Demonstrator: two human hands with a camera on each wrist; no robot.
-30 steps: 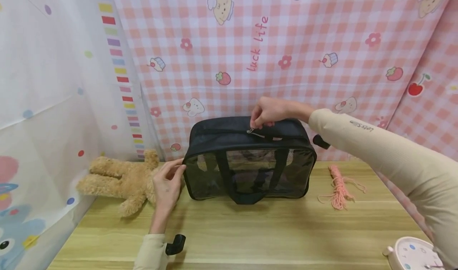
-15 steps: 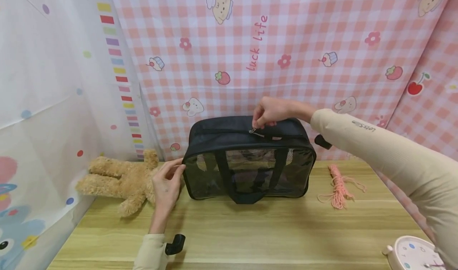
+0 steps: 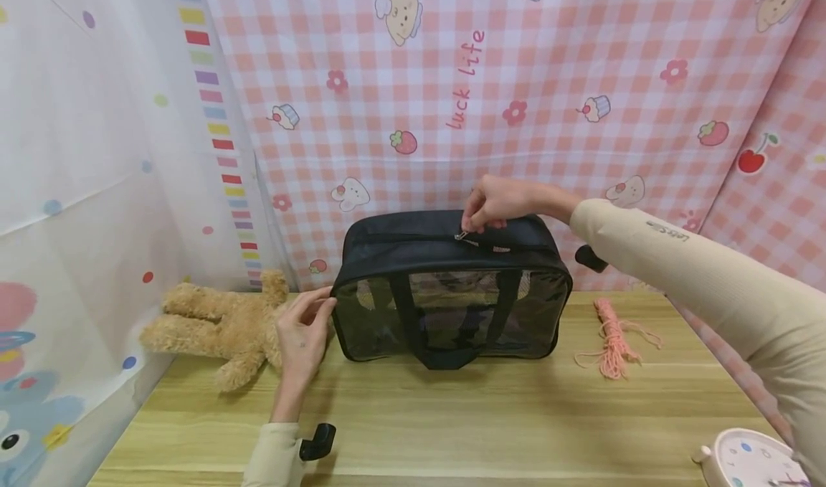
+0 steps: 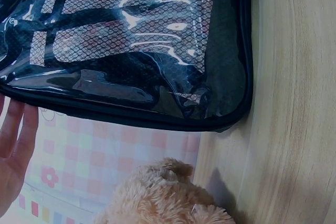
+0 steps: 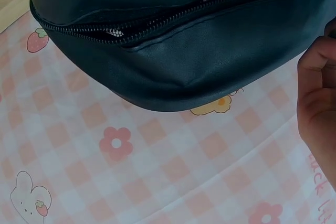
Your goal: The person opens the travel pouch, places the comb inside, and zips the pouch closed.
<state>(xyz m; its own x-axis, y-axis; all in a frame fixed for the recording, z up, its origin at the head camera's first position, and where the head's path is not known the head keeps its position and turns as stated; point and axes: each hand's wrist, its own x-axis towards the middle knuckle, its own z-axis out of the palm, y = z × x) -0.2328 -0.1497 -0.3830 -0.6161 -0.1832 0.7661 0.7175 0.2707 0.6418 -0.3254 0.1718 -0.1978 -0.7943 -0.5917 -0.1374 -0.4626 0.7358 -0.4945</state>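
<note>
A black bag [image 3: 373,315] with clear panels and a dark strap handle stands upright on the wooden table. My right hand [image 3: 500,201] is over its top, thumb and fingers pinching the metal zipper pull [image 3: 460,236]. To the right of the pull, the zipper [image 5: 173,22] lies parted, and pale mesh shows through the gap in the right wrist view. At the bag's left side edge, my left hand [image 3: 303,336] holds the upper corner between thumb and fingers. Its fingers [image 4: 25,129] show against the black piping in the left wrist view.
A tan plush toy [image 3: 226,329] lies left of the bag, close behind my left hand. A bundle of pink cord [image 3: 613,340] lies to the right. Near the front right corner is a white clock [image 3: 748,458], partly under my sleeve. A checked curtain [image 3: 555,64] hangs behind.
My right hand has drawn the zipper pull a little to the right along the bag's top. The left hand keeps its place on the bag's edge.
</note>
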